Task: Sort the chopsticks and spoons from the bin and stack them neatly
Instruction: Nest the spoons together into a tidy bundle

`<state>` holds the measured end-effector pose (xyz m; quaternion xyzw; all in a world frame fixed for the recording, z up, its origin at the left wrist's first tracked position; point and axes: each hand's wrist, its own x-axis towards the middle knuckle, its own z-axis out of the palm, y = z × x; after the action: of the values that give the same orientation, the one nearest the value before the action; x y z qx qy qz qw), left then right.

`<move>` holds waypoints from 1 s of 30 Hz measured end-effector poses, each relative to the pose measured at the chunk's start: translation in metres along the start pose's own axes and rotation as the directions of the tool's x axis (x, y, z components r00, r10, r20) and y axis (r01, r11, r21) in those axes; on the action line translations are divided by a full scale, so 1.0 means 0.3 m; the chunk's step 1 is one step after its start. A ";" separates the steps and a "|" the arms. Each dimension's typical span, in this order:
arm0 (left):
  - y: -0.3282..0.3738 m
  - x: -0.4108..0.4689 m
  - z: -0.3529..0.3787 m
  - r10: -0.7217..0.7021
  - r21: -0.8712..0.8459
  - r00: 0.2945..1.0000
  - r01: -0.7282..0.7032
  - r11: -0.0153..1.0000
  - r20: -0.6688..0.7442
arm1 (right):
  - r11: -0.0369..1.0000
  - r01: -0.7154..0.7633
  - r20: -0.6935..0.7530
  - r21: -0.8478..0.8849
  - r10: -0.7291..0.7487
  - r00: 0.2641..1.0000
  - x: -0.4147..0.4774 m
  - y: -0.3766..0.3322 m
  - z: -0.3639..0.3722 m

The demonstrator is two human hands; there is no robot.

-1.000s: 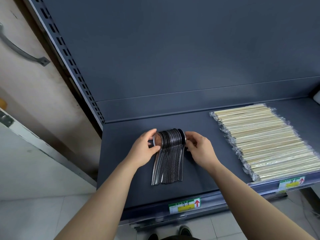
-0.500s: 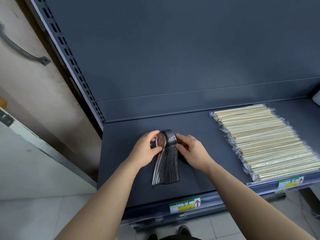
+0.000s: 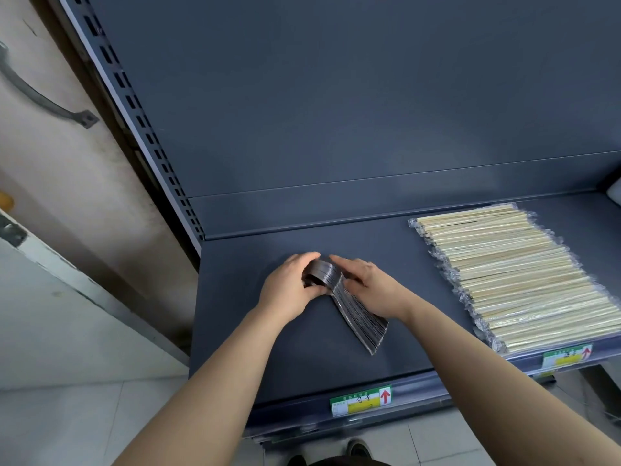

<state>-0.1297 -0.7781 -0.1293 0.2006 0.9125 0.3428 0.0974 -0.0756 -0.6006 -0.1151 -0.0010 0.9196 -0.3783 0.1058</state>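
A tight stack of metal spoons (image 3: pixel 353 309) lies on the dark grey shelf (image 3: pixel 252 348), bowls at the far end, handles slanting toward the front right. My left hand (image 3: pixel 289 290) curls round the bowl end from the left. My right hand (image 3: pixel 366 287) lies against the stack's right side, fingers extended along the bowls and over the upper handles. Wrapped wooden chopsticks (image 3: pixel 514 280) lie in a neat flat row on the right part of the shelf.
The shelf has a tall back panel (image 3: pixel 369 112) and a slotted upright (image 3: pixel 134 105) at the left. Price labels (image 3: pixel 361 400) sit on the front rail. A pale wall and tiled floor are to the left. A white object (image 3: pixel 615 193) shows at the far right edge.
Both hands have squeezed the fanned spoons into a tighter stack and turned it, so the handles now point toward the front right instead of straight at me.
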 end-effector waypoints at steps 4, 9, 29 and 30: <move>-0.025 -0.029 0.003 -0.018 0.021 0.996 0.020 1.000 -0.091 | 0.989 -0.082 -0.002 0.123 0.083 0.997 -0.039 0.018 -0.011; -0.024 -0.060 0.033 0.019 0.073 0.989 -0.008 0.997 -0.145 | 0.972 -0.050 -0.070 -0.231 0.034 0.997 -0.066 0.053 -0.012; -0.032 -0.077 0.016 -0.034 -0.085 0.999 0.034 0.996 -0.009 | 0.941 0.068 -0.030 -0.331 -0.082 0.996 -0.106 0.075 0.024; -0.035 -0.074 0.016 -0.032 -0.079 0.999 0.032 0.996 -0.001 | 0.938 0.072 -0.019 -0.339 -0.083 0.996 -0.112 0.071 0.028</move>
<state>-0.1114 -0.7919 -0.1389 0.1815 0.9015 0.3773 0.1096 -0.0395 -0.5885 -0.1292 -0.0490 0.9717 -0.2189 0.0736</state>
